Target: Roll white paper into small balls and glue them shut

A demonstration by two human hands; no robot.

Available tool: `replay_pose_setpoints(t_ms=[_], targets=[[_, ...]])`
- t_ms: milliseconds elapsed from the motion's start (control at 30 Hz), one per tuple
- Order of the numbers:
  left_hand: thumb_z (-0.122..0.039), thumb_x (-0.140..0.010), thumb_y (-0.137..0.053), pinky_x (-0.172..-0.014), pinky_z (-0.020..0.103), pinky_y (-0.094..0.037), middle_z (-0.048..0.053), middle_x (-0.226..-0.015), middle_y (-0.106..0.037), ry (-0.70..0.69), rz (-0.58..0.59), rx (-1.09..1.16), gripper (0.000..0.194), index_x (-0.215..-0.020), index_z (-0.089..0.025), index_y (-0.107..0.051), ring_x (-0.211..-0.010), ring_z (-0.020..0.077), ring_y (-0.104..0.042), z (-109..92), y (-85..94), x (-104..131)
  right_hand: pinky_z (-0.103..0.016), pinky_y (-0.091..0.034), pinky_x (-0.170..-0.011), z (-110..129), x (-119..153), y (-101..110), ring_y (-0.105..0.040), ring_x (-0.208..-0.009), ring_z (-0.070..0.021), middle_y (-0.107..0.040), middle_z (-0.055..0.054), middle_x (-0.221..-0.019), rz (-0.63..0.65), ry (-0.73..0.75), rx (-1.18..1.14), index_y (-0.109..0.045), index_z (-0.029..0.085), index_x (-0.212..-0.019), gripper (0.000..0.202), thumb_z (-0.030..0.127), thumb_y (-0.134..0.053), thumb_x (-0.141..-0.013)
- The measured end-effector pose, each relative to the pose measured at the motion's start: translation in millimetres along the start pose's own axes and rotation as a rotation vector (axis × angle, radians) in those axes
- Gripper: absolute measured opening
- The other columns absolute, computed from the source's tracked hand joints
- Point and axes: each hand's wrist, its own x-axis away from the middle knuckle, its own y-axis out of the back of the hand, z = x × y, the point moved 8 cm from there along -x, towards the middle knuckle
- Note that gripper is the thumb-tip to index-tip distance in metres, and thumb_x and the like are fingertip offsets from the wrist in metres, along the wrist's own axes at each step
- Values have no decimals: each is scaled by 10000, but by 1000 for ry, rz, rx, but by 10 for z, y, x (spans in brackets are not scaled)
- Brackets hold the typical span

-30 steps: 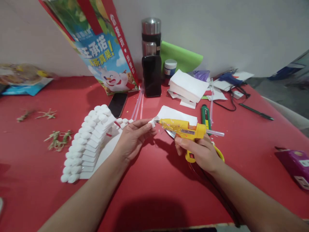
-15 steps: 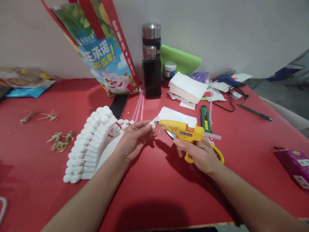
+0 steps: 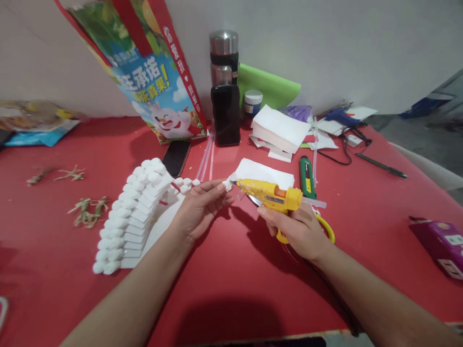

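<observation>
Between its thumb and fingers, my left hand (image 3: 202, 207) pinches a small white piece (image 3: 227, 184). My right hand (image 3: 294, 229) is wrapped round the handle of a yellow glue gun (image 3: 269, 193), whose metal tip meets the white piece. A clear glue stick (image 3: 314, 202) sticks out of the gun's back end. Left of my left hand stands a curved white staircase model (image 3: 139, 217), edged with rounded white lumps (image 3: 117, 219). More white lumps (image 3: 185, 183) lie just behind my left hand.
Yellow-handled scissors (image 3: 327, 229) lie partly under my right hand. Behind are white paper (image 3: 265, 173), a green cutter (image 3: 306, 177), a phone (image 3: 176, 158), an upright black phone (image 3: 226, 115), a flask (image 3: 224, 43) and a bag (image 3: 155, 91). A purple box (image 3: 439, 243) sits at the right.
The view has shifted slightly. Both hands keep nearly the same pose, with the glue gun's tip still at the white piece.
</observation>
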Motion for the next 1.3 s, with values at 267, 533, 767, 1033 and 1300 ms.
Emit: replay_pose_setpoints(t_ms=[267, 533, 767, 1033, 1300], targets=[[-255, -559, -1043, -735, 244, -666, 59, -751, -793, 5, -15, -4, 401, -871, -108, -839, -664, 148, -757, 0, 15, 5, -293, -401, -570, -12, 9, -25, -532, -555, -135, -557, 11, -555, 10, 17, -35, -541, 211, -579, 476, 435, -617, -992], [-236, -569, -1035, -720, 259, -656, 65, -789, -804, -13, -17, -23, 409, -905, -111, -838, -679, 163, -762, -25, -15, 35, -286, -370, -541, 113, -14, -42, -489, -538, -125, -524, 26, -554, -3, 109, -73, -510, 225, -578, 432, 364, -620, -972], [-216, -624, -1006, -760, 282, -651, 79, -773, -793, -36, -10, 7, 362, -915, -90, -832, -694, 168, -759, -36, -2, 34, -297, -385, -565, 53, 10, -24, -509, -555, -135, -537, 18, -558, -2, 24, -16, -517, 220, -584, 461, 423, -610, -986], [-205, -615, -1007, -736, 268, -654, 58, -738, -782, -32, -23, 5, 320, -860, -110, -825, -674, 147, -740, -39, -1, 41, -311, -408, -585, 31, 3, 62, -534, -550, -145, -566, -1, -542, -47, 15, -32, -549, 209, -557, 493, 447, -626, -981], [-208, -623, -1006, -707, 251, -645, 63, -728, -780, -32, 9, -10, 326, -873, -98, -828, -653, 151, -744, -46, -35, 49, -296, -401, -575, 34, -22, 73, -524, -537, -135, -545, 4, -507, -56, 23, 1, -532, 210, -524, 510, 425, -623, -978]])
